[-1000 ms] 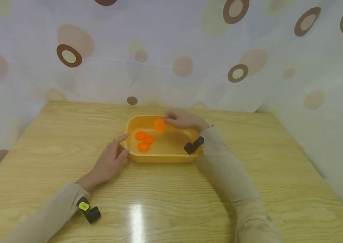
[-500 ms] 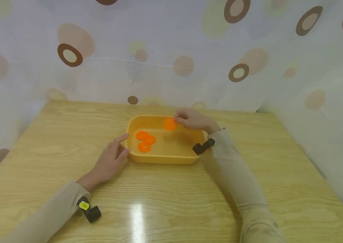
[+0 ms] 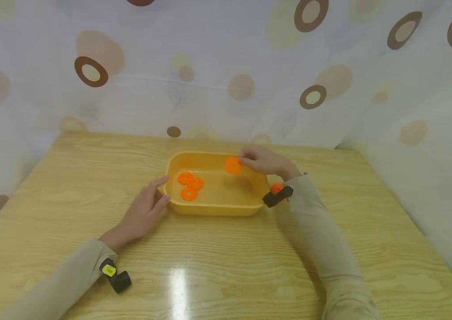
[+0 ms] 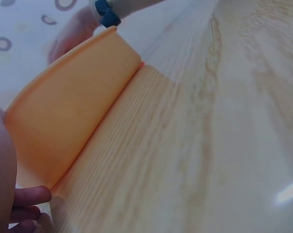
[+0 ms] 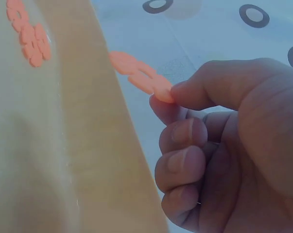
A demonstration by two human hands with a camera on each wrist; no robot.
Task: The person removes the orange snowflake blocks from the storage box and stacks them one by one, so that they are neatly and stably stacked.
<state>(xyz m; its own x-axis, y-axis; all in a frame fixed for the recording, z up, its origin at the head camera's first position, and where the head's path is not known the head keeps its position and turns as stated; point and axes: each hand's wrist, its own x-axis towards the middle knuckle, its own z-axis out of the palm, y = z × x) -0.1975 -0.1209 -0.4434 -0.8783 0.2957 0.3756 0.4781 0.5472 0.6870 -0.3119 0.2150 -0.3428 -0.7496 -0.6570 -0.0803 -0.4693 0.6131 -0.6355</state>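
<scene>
My right hand [image 3: 264, 159] pinches an orange flower-shaped disc [image 3: 232, 166] between thumb and forefinger, above the far right part of a yellow plastic tub [image 3: 214, 210]. In the right wrist view, the disc's [image 5: 141, 77] notched edge and central slot show, and the other fingers are curled into the palm. Three more orange discs [image 3: 189, 194] lie in the tub's left end, two of them overlapping. My left hand [image 3: 142, 213] rests against the tub's left end, forefinger and thumb spread at the rim. In the left wrist view, its other fingers [image 4: 32, 196] lie low by the tub's base.
An orange thing [image 3: 276, 188] beside the tub's right end is partly hidden by the black wrist camera [image 3: 277, 197]. The wooden table [image 3: 226, 262] stretches around the tub. A patterned curtain [image 3: 210, 66] hangs behind the table and on both sides.
My right hand has moved rightward over the tub with the pinched disc. The orange thing beyond the tub's right end has come more into sight. My left hand stays at the left end.
</scene>
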